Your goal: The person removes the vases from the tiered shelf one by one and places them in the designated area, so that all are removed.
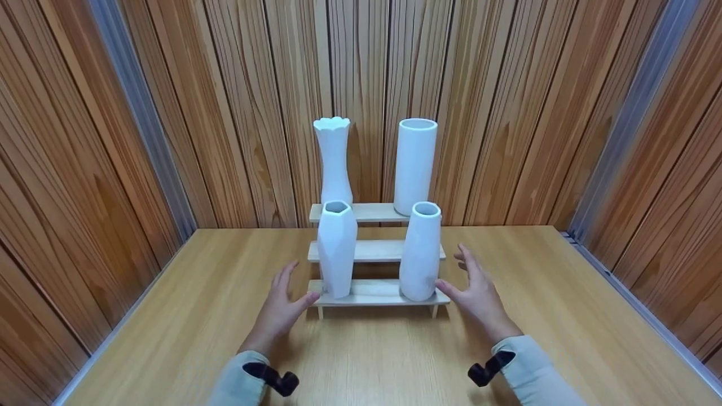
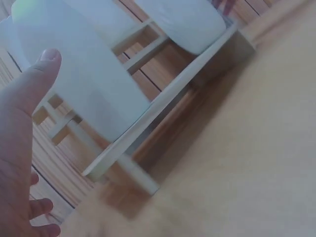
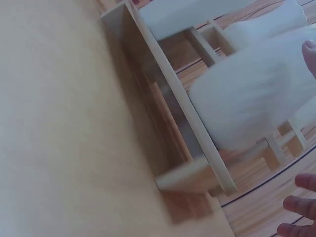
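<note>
A three-step wooden stand [image 1: 375, 290] holds white vases, all upright. On its lowest step are a faceted vase [image 1: 337, 254] at left and a rounded, tapering vase [image 1: 420, 254] at right. The top step carries a scalloped-rim vase [image 1: 335, 158] and a straight cylindrical vase [image 1: 416, 166]. My left hand [image 1: 284, 307] is beside the stand's left end, fingers spread, thumb toward the faceted vase. At the right end, my right hand [image 1: 476, 296] has its fingers apart and its thumb close to the tapering vase; whether it touches I cannot tell. Neither hand holds anything.
The stand rests on a wooden table [image 1: 536, 316]. Behind it rises a wood-panelled wall [image 1: 254, 113], with more panelled walls at left and right. Metal strips [image 1: 620, 287] run along the table's sides. Each wrist wears a black camera strap.
</note>
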Tool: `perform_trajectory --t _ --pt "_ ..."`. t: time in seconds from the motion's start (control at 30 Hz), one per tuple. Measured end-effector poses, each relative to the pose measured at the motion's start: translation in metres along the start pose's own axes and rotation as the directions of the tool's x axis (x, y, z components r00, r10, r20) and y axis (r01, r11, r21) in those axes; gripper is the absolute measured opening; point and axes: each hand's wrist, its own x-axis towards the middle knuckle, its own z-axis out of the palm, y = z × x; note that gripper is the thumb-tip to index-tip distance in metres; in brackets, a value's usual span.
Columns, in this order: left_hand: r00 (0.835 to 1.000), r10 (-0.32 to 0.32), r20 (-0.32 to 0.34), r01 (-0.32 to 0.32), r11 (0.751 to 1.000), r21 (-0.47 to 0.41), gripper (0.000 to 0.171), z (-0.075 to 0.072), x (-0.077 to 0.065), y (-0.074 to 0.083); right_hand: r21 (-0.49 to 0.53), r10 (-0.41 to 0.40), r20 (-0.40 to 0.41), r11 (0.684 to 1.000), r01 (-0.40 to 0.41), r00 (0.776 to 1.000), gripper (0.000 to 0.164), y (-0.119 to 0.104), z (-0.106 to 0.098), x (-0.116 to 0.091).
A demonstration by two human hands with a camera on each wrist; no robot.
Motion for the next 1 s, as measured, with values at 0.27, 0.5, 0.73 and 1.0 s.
perform_trajectory --t 0.27,0.5,0.73,1.0 --pt "0.998 -0.039 -0.049 0.025 0.966 -0.259 0.086 0.027 0.003 -0.004 0.221 0.014 -0.023 0.975 -0.009 1.0 0.101 -0.01 0.024 0.002" --pt "0.998 -0.057 -0.027 0.043 0.921 -0.386 0.09 0.039 0.007 -0.009 0.331 0.105 -0.021 0.939 -0.092 0.994 0.109 -0.015 0.041 0.006" --pt "0.997 -0.081 -0.002 0.073 0.905 -0.419 0.094 0.048 0.009 -0.01 0.295 0.109 -0.109 0.953 -0.072 0.988 0.107 -0.02 0.049 0.01" --pt "0.995 -0.099 -0.016 0.084 0.909 -0.409 0.095 0.054 0.007 -0.01 0.254 0.114 -0.159 0.964 -0.071 0.981 0.106 -0.022 0.058 0.01"
